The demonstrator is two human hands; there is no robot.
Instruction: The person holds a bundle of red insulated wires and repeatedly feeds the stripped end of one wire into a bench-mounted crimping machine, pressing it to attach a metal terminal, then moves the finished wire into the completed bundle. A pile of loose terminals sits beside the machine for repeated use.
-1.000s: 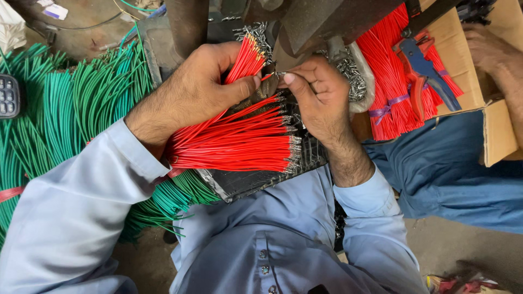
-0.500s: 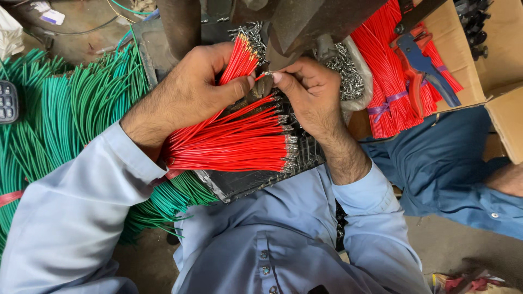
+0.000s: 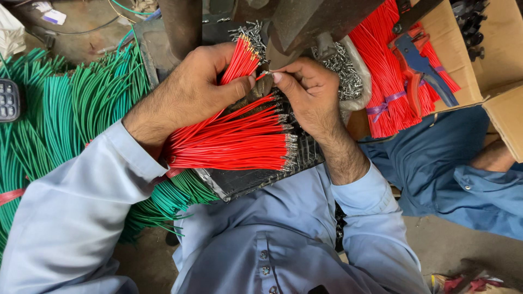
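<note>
My left hand (image 3: 188, 95) grips a small bundle of short red wires (image 3: 239, 61), their bare metal ends pointing up toward a dark metal machine (image 3: 305, 22). My right hand (image 3: 308, 92) pinches the tip of a single red wire (image 3: 263, 75) between thumb and forefinger, just below the machine. Under both hands lies a fan of red wires with metal terminals (image 3: 239, 141) on a black pad (image 3: 245, 182) across my lap.
Green wire bundles (image 3: 65, 103) fill the left side. A heap of small metal terminals (image 3: 343, 68) lies behind my right hand. A cardboard box (image 3: 452, 49) at the right holds tied red wires and a red and blue crimping tool (image 3: 419, 65). Another person in blue (image 3: 463, 174) sits at the right.
My right hand has drawn one red wire out of the bundle and holds its tip close to the machine. The other person's hand has left the box.
</note>
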